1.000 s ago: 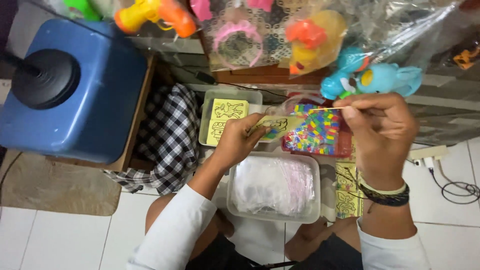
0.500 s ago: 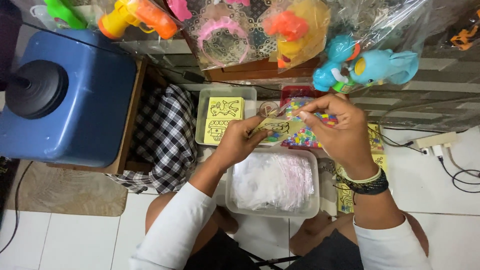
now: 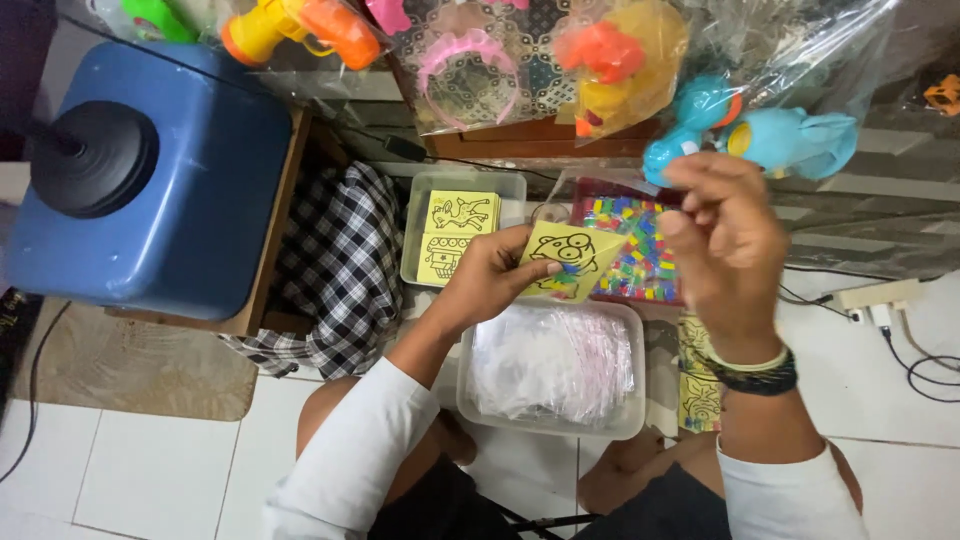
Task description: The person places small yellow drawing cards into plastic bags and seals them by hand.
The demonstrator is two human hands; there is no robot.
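My left fingers (image 3: 535,268) pinch the yellow card (image 3: 573,258) by its lower left edge, thumb on the printed face, the others behind it. The card hangs in the air, tilted, above the gap between the clear tub (image 3: 548,368) of plastic sleeves and the red tray (image 3: 634,250) of coloured beads. My right hand (image 3: 728,245) is raised just right of the card, fingers curled close together as if nipping something very thin; I cannot tell whether anything is actually between them.

The card looks like thin paperboard: nearly weightless and stiff enough to stand out from a one-edge pinch, yet I judge it would crease if squeezed across the middle or bent at a corner. Its face seems smooth, perhaps a peel-off sticker sheet, so a light pinch could let it slide. An edge or corner looks like the best hold, pads flat, with the drawn face left untouched.

Further back on the floor a small tub (image 3: 417,232) holds more yellow cards (image 3: 458,228), beside a checked cloth (image 3: 338,270) and a blue box (image 3: 190,190). More cards (image 3: 700,385) lie by my right knee, and bagged toys (image 3: 610,65) hang above.
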